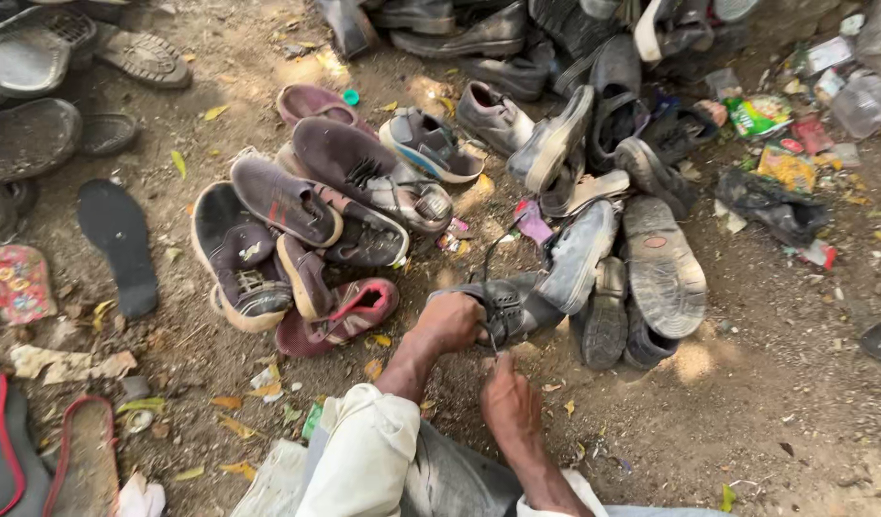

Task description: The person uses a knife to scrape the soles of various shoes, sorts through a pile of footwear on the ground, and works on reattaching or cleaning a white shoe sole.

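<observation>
My left hand (448, 322) grips the back of a dark grey lace-up shoe (515, 304) that lies on the dirt ground. Just below it, my right hand (510, 407) is closed with its fingertips at the shoe's opening, apparently pinching a thin black lace (486, 251) that loops up above the shoe. A white sleeve (359, 458) covers my left arm. The shoe sits between two heaps of worn footwear. A maroon shoe (349, 311) lies just left of my left hand.
A pile of worn sneakers (297, 206) lies to the left, and grey and black shoes with soles up (660, 263) to the right. Loose soles (120, 244) and sandals lie far left. Wrappers and litter (780, 144) sit at upper right. Bare dirt (775, 412) spreads at lower right.
</observation>
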